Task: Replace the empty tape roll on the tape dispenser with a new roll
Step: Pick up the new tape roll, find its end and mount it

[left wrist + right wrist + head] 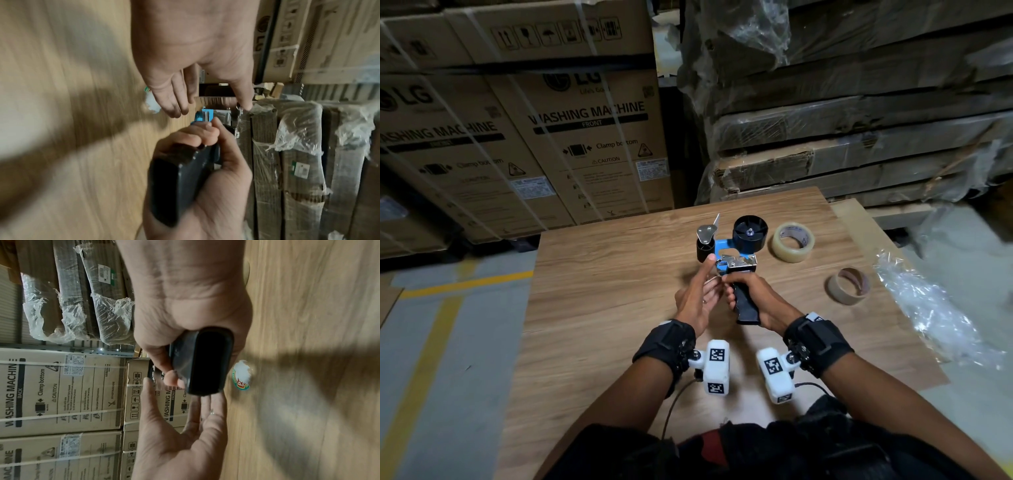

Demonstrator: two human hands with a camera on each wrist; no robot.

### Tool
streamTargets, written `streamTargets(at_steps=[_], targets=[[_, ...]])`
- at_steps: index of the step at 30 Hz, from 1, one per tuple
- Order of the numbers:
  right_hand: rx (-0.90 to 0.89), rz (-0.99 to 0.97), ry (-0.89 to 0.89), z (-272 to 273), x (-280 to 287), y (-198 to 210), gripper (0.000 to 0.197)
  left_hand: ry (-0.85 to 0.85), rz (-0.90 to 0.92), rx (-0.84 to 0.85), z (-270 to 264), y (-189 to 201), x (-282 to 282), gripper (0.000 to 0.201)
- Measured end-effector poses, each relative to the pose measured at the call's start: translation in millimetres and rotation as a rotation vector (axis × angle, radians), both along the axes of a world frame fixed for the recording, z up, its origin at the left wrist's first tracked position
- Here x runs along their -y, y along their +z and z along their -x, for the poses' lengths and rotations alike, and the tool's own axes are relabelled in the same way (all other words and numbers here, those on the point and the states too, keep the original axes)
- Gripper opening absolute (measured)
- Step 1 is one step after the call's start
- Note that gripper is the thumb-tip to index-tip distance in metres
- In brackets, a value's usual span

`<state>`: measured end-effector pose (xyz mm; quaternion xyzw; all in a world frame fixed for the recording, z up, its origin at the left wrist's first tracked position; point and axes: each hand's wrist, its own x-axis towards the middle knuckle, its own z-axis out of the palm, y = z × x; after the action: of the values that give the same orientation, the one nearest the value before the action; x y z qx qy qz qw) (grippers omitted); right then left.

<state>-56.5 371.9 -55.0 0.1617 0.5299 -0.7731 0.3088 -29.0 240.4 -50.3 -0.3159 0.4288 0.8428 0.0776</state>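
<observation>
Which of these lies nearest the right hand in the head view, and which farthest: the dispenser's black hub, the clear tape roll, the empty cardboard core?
From the right hand, which grips the dispenser handle:
1. Black hub, on the dispenser just beyond the hand.
2. Clear tape roll, on the table right of the hub.
3. Empty cardboard core, farthest right, near the plastic wrap.

Table (pixel 602 308): wood-grain top, matt, smooth. Tape dispenser (pixel 729 246): blue frame, bright shiny metal plates, black matt handle and hub that look like plastic. New roll (pixel 793 242): clear glossy tape. Empty core (pixel 848 285): dull brown cardboard. Far stacks: matt corrugated cardboard cartons (pixel 585 137), left; boards under crinkled glossy plastic film (pixel 859 120), right.
</observation>
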Motion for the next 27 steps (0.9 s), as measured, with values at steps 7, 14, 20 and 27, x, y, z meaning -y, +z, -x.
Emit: streamTargets(at_steps=[7,14,20,27], targets=[[-0.007,-0.150,-0.001,-12,-2,-20,0.014,-0.043,0.196,0.053,6,-25,46,0.063],[0.079,-0.220,0.037,-24,4,-48,0.006,-0.028,0.348,0.065,14,-45,84,0.048],[0.098,-0.218,0.054,-27,11,-67,0.008,-0.089,0.440,0.022,13,-55,92,0.047],[0.113,-0.200,0.076,-26,11,-81,0.007,-0.126,0.445,-0.009,15,-55,89,0.040]])
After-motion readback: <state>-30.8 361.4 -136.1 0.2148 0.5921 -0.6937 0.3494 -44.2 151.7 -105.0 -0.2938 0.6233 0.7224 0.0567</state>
